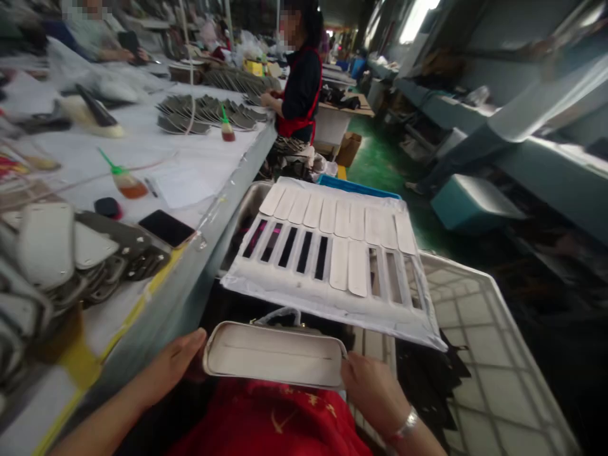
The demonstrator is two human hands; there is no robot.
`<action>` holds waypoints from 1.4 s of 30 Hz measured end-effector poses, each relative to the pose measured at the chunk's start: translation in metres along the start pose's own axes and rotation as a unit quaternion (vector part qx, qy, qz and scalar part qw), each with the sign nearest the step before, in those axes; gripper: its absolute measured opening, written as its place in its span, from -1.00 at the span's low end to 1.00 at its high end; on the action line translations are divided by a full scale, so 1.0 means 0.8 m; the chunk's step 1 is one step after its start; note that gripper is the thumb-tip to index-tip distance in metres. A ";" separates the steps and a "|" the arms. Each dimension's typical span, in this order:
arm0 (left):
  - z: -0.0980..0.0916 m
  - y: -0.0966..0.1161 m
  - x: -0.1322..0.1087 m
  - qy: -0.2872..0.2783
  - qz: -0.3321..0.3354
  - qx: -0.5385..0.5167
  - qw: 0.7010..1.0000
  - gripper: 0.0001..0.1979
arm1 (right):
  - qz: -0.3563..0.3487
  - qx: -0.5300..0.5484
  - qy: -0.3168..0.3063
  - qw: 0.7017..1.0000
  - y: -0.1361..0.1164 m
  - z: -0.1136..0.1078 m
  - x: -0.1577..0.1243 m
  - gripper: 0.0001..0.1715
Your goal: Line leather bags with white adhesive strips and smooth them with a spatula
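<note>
Low in front of me is a small cream handbag (275, 354), its long rounded-rectangle face turned up toward me. A thin line runs along that face, and a curved handle (280, 314) shows at the far side. My left hand (186, 354) presses against the bag's left end, fingers closed along it. At the right end my right hand (373, 387) grips the edge, with most fingertips hidden. Just beyond the bag lies a white slotted board (299, 285) carrying several cream strips (356, 218); some slots in its near row are uncovered.
On the left, a worktable (190, 158) holds grey-white bag parts (47, 244), a phone (166, 228) and glue bottles (129, 183). A white crate (494, 329) with dark pieces stands at right. Ahead, a person in a red apron (304, 82) works beside the table.
</note>
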State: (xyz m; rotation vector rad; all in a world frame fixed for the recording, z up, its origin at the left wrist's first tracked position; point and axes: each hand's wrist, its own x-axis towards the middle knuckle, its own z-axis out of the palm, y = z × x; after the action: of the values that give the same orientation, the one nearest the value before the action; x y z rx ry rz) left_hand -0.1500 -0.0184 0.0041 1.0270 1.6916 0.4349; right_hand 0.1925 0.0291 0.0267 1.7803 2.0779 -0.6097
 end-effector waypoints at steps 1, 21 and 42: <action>0.000 0.002 -0.002 -0.020 0.005 0.000 1.000 -0.45 | -0.007 -0.003 0.001 1.000 0.002 0.000 0.002 -0.63; -0.002 0.012 0.014 0.001 0.112 0.313 0.943 -0.70 | -0.020 -0.032 0.002 0.999 0.005 -0.004 -0.004 -0.67; -0.010 -0.013 0.016 -0.149 0.034 -0.058 0.987 -0.61 | -0.051 0.027 0.001 0.998 0.014 -0.003 0.004 -0.64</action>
State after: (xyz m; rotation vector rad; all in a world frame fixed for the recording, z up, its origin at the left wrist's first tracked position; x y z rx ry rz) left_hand -0.1628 -0.0126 -0.0077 1.0110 1.3530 0.3965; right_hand 0.2031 0.0342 0.0259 1.7130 2.1837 -0.6995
